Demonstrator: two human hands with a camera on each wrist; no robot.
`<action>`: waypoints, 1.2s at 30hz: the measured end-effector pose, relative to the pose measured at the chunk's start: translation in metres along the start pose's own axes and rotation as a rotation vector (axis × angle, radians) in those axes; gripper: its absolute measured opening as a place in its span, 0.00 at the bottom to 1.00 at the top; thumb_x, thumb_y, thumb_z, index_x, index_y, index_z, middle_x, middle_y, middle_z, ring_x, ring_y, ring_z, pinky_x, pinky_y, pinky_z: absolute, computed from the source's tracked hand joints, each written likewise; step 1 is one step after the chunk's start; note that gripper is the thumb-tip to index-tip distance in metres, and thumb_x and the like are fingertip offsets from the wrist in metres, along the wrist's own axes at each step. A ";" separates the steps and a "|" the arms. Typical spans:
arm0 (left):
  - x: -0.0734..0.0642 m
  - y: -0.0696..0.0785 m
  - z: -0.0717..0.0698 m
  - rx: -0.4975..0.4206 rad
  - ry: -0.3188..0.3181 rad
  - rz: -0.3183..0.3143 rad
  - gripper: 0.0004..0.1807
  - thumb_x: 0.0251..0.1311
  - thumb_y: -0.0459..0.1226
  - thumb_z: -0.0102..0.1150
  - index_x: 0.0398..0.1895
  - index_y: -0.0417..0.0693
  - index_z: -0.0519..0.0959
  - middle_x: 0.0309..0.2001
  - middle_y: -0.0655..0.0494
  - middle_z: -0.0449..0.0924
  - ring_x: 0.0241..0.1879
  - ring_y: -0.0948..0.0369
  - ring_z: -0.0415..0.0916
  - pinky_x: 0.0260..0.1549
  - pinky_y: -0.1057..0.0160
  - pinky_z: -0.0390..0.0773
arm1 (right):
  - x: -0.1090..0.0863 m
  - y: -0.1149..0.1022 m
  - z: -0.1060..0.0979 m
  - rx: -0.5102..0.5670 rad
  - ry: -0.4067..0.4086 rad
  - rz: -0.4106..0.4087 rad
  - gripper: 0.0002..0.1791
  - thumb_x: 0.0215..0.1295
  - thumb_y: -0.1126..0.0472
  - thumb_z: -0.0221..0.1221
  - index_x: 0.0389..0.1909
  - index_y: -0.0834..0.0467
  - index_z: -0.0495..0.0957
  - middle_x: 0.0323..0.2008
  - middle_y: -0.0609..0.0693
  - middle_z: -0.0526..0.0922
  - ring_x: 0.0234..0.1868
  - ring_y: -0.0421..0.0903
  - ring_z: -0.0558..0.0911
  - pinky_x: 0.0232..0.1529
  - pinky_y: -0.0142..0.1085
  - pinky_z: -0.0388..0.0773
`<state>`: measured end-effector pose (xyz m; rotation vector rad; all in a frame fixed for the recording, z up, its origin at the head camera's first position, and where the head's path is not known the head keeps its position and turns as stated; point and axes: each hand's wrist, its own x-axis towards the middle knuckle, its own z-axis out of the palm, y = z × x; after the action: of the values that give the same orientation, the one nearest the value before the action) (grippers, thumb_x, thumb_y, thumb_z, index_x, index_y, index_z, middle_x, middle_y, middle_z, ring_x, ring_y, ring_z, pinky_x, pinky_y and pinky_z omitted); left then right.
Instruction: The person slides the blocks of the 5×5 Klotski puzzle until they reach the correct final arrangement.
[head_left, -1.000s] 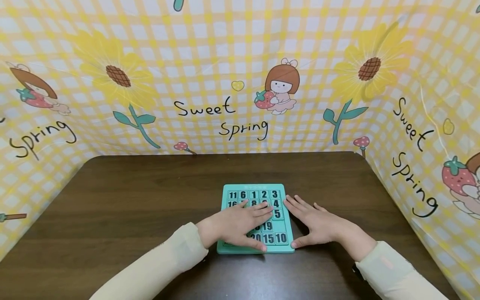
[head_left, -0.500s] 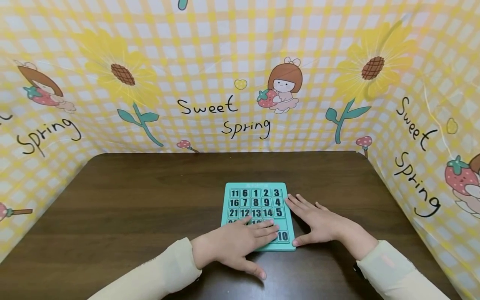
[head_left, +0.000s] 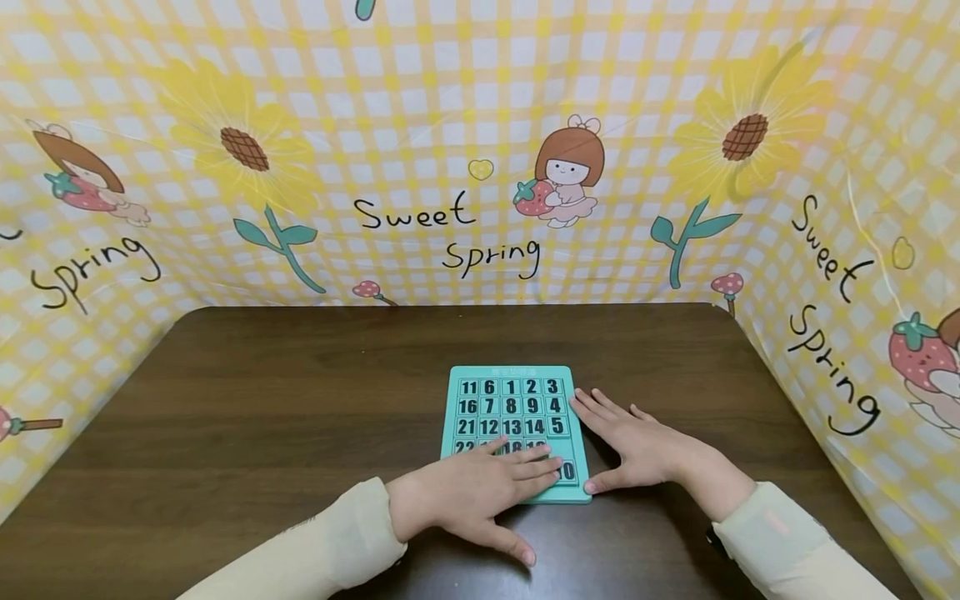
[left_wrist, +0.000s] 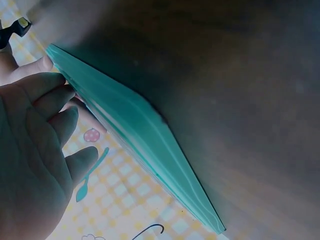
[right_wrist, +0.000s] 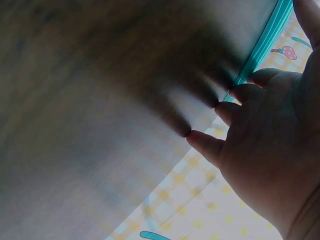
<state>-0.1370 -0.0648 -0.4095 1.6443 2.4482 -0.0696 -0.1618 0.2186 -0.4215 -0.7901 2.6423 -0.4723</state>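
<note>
A turquoise number sliding puzzle (head_left: 510,371) lies flat on the table, its tiles bearing black numbers. My left hand (head_left: 472,496) reaches across its lower rows with fingers extended and thumb spread off the near edge. Its fingertips overlap the left part of the 10 tile (head_left: 569,472) and hide several bottom-row tiles. Above that tile, under the 5 tile (head_left: 557,426), is a bare slot. My right hand (head_left: 637,446) lies palm down beside the puzzle, fingers and thumb touching its right edge. In the right wrist view, fingertips meet the puzzle's side (right_wrist: 262,47).
The dark brown wooden table (head_left: 262,400) extends to both sides of the puzzle. Behind it and along the sides hangs a yellow checked cloth (head_left: 420,108) printed with flowers and lettering. Both forearms wear cream sleeves (head_left: 300,546).
My left hand has drawn down from the middle rows to the bottom rows, then shifted slightly right over the 10 tile. My right hand stays at the puzzle's edge. The head view has shifted slightly.
</note>
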 end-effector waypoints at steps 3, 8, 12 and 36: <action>0.001 -0.002 -0.001 0.000 -0.010 -0.004 0.50 0.62 0.73 0.38 0.79 0.53 0.53 0.80 0.62 0.48 0.80 0.62 0.43 0.73 0.44 0.57 | 0.000 0.000 0.001 -0.004 0.002 -0.001 0.63 0.54 0.26 0.61 0.80 0.54 0.43 0.81 0.52 0.43 0.81 0.60 0.43 0.68 0.73 0.48; 0.005 -0.008 -0.001 -0.004 -0.028 -0.021 0.51 0.62 0.74 0.37 0.80 0.54 0.52 0.80 0.63 0.46 0.80 0.63 0.41 0.73 0.42 0.56 | 0.000 0.000 0.002 0.000 -0.003 -0.001 0.63 0.54 0.26 0.61 0.81 0.54 0.42 0.81 0.52 0.42 0.81 0.59 0.43 0.68 0.73 0.48; 0.007 -0.013 -0.001 -0.023 -0.030 -0.029 0.51 0.62 0.73 0.38 0.79 0.53 0.52 0.80 0.62 0.46 0.80 0.62 0.40 0.74 0.42 0.54 | 0.000 0.000 0.002 0.001 -0.007 -0.001 0.63 0.54 0.26 0.61 0.81 0.53 0.42 0.81 0.51 0.42 0.81 0.59 0.43 0.68 0.73 0.48; -0.016 -0.012 -0.001 -0.064 0.001 -0.043 0.52 0.61 0.74 0.38 0.80 0.52 0.51 0.81 0.59 0.46 0.80 0.61 0.42 0.73 0.40 0.55 | 0.000 0.001 0.000 0.003 -0.006 0.006 0.63 0.54 0.26 0.61 0.81 0.53 0.42 0.81 0.51 0.42 0.81 0.58 0.43 0.68 0.73 0.49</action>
<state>-0.1421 -0.0841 -0.4062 1.5659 2.4595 0.0036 -0.1623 0.2190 -0.4216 -0.7808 2.6377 -0.4713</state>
